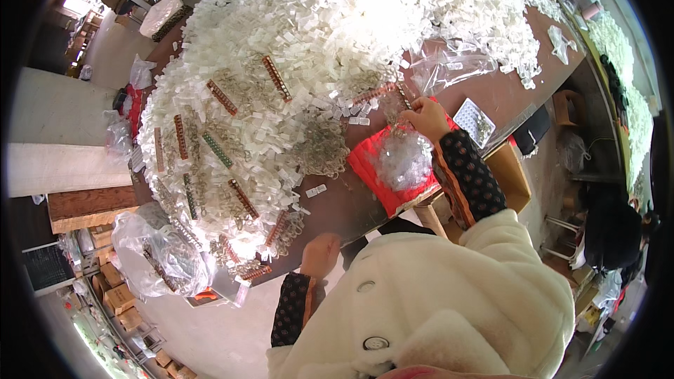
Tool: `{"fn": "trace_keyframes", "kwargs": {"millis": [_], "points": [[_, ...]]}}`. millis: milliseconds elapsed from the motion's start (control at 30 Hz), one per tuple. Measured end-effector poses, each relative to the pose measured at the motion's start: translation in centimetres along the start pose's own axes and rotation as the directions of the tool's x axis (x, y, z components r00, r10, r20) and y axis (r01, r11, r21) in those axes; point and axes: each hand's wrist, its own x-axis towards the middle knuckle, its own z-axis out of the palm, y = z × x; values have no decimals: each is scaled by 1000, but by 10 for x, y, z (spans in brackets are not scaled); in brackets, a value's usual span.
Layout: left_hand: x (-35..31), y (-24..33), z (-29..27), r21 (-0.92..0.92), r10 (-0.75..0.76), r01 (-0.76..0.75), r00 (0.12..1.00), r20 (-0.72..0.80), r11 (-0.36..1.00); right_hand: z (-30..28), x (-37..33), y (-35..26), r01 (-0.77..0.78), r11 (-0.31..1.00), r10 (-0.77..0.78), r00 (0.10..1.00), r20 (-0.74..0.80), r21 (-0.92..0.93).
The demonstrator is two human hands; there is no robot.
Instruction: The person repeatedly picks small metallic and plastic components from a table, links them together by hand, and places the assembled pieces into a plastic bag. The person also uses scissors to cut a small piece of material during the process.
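Note:
My right hand is above the red cloth at the table's near edge. Its fingers are pinched at the lower end of a dark strip with pale dots. Beneath that hand, a crumpled bundle of clear plastic rests on the cloth; what is inside is unclear. Another strip, reddish, lies just left of the hand. My left hand is low beside the table edge, with its fingers curled and partly hidden. A pair of small clear pieces lies on the brown table beyond it.
A large heap of small clear plastic pieces spreads over the table. Several coloured strips, including a green one, lie on it among thin tangled chains. A white tray sits right of the cloth. A clear bag bulges at the left corner.

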Motion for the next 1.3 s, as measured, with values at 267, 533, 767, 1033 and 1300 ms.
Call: {"fn": "trace_keyframes", "kwargs": {"millis": [267,533,767,1033,1300], "points": [[98,105,-21,-588,45,-278,924,-379,759,10,-97,-101,450,893,-449,890,-83,2],[125,100,-47,-683,-136,-286,859,-494,672,45,-146,-170,656,752,-640,749,173,-60],[83,74,-68,-195,157,-268,879,-451,943,47,-128,-178,793,531,-841,537,68,299],[58,72,-70,223,363,-295,838,-406,929,58,-106,-159,886,448,-839,369,400,121],[42,68,-68,346,403,-287,853,-333,893,48,-129,-162,829,556,-722,448,527,57]]}}
